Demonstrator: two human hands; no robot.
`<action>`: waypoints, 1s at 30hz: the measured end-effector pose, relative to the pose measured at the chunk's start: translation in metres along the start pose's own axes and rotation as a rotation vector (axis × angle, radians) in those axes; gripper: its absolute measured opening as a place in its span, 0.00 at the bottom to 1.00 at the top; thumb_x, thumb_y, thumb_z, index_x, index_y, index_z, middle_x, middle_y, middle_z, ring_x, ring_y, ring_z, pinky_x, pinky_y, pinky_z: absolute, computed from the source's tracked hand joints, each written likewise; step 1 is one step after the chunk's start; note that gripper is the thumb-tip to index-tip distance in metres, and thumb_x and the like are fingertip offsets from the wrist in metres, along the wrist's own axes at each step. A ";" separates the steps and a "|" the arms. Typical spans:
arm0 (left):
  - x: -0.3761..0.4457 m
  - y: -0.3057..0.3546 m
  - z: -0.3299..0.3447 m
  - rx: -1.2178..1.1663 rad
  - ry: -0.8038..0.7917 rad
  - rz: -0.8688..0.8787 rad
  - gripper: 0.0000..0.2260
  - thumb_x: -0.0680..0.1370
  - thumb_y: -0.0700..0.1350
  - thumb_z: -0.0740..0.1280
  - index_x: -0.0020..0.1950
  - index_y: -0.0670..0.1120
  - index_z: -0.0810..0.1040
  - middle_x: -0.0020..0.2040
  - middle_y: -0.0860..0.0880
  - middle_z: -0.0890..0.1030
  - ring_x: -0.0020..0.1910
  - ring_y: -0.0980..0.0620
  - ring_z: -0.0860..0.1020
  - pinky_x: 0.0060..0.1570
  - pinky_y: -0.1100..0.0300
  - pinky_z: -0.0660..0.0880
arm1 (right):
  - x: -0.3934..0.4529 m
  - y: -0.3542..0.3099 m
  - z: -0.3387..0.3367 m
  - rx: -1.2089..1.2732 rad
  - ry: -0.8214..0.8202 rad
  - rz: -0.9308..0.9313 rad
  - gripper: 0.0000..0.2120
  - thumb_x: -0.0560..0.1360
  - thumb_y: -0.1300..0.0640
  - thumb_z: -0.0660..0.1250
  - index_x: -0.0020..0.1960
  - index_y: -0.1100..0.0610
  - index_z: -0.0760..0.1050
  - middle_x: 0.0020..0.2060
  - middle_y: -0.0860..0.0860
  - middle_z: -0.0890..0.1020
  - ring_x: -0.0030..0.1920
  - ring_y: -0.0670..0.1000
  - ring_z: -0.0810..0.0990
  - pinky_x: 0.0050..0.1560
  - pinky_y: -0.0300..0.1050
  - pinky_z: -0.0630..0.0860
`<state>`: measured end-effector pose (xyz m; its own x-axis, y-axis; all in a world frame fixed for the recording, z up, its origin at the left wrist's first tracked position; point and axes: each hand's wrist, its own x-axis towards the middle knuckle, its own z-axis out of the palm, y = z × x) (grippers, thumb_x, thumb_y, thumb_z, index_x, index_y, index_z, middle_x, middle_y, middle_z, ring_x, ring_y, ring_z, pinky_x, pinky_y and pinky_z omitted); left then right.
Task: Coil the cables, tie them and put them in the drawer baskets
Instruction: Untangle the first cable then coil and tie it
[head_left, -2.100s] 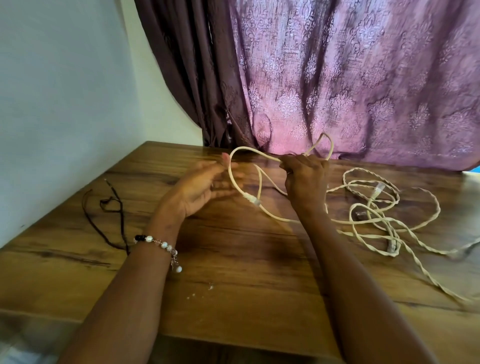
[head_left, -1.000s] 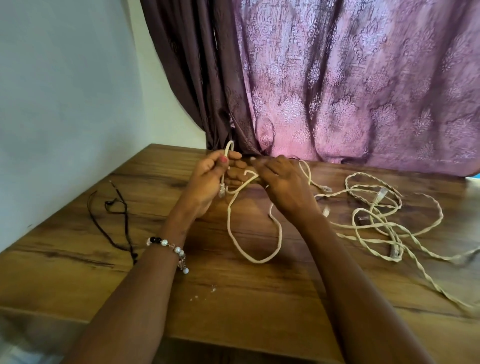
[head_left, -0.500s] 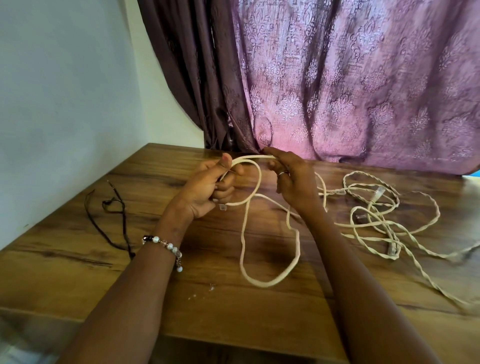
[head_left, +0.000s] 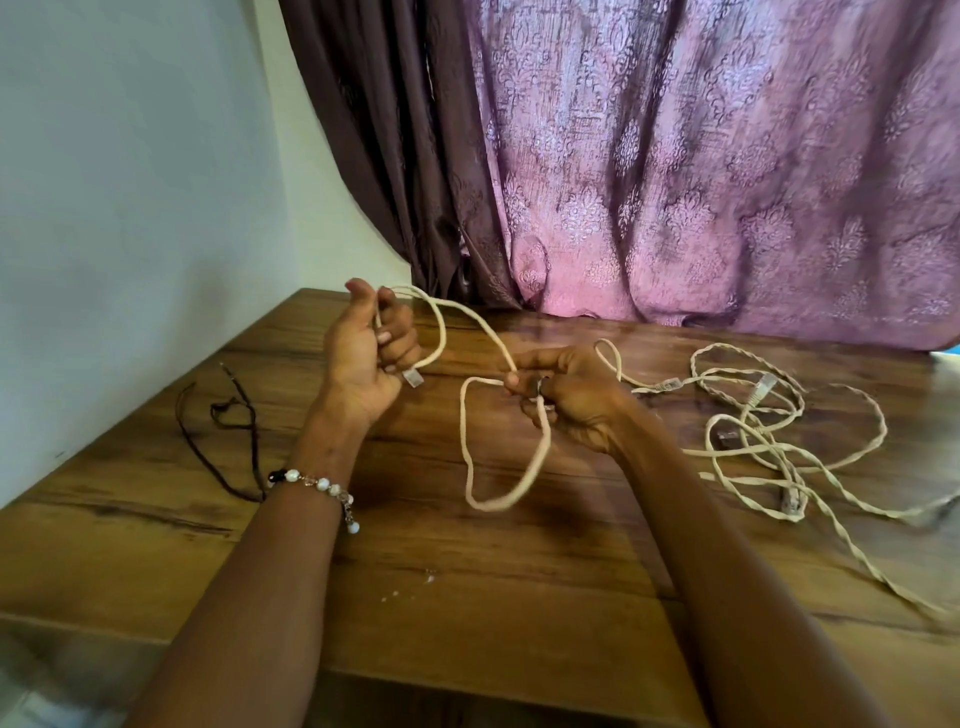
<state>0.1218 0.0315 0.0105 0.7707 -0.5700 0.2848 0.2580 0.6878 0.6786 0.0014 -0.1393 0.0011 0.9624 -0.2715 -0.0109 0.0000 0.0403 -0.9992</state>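
Spanning to a purple curtain (head_left: 727, 182), wooden table (head_left: 467, 597); both grips clamp cream cable (head_left: 498, 467).

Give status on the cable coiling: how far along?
Early. Nothing is tied or stored; no drawer baskets in view. In hand: the left hand grips the plug end of a smooth cream cable, the right hand pinches its first hanging loop. Left: the tangled cream braided cables and thin dark cord on the wooden table.

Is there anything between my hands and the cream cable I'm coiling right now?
No. The left hand and right hand both grip the cream cable directly. The tangled cables lie apart on the table.
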 end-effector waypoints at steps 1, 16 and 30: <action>0.000 0.001 -0.002 0.001 0.017 0.035 0.19 0.83 0.57 0.48 0.41 0.48 0.69 0.22 0.54 0.62 0.17 0.60 0.56 0.16 0.67 0.54 | -0.001 -0.001 -0.002 -0.081 -0.062 0.004 0.09 0.73 0.75 0.63 0.52 0.69 0.76 0.37 0.61 0.80 0.23 0.46 0.74 0.21 0.35 0.67; -0.008 -0.015 0.024 0.440 0.047 0.139 0.12 0.83 0.49 0.52 0.47 0.44 0.69 0.34 0.48 0.80 0.28 0.53 0.72 0.19 0.65 0.61 | -0.017 -0.014 0.017 -1.712 0.100 -0.948 0.11 0.75 0.57 0.60 0.52 0.51 0.80 0.47 0.49 0.82 0.51 0.56 0.78 0.48 0.54 0.74; -0.018 -0.028 0.033 0.891 -0.244 0.050 0.10 0.83 0.45 0.54 0.52 0.46 0.74 0.26 0.55 0.75 0.25 0.60 0.69 0.28 0.69 0.66 | -0.012 -0.016 0.008 -1.296 0.524 -1.034 0.12 0.65 0.49 0.74 0.42 0.56 0.78 0.31 0.51 0.81 0.31 0.57 0.80 0.30 0.47 0.75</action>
<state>0.0820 0.0078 0.0085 0.5987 -0.6974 0.3939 -0.3937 0.1721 0.9030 -0.0078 -0.1295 0.0175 0.5226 0.0470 0.8513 0.0552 -0.9982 0.0212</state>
